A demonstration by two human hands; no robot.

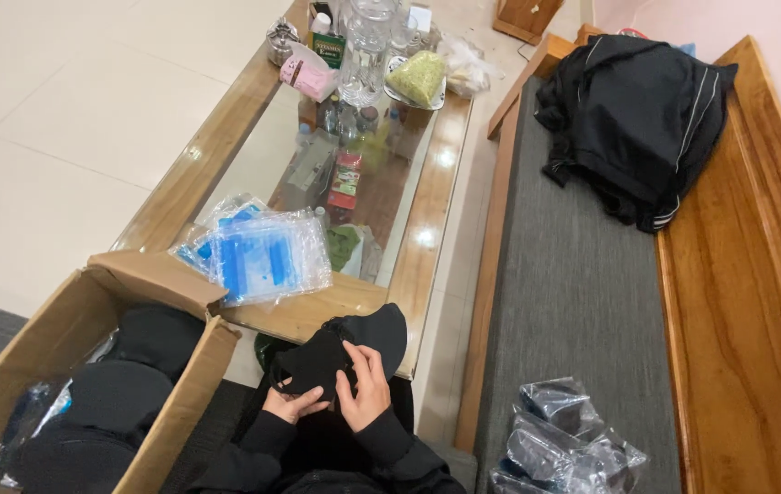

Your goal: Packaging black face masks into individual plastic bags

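Black fabric cap, held over the lap at 6 o'clock: left hand grips it from beneath and right hand presses on top, fingers of both closed on the cloth, so by my judgement this piece is mid-handling. Done, by the look of it: bagged dark items on the grey bench cushion at 4 o'clock; left: more dark caps in the cardboard box at 8 o'clock and empty clear bags on the tabletop at 11. Box bottom and bagged pile are cut off; the cap's fold is hard to read.
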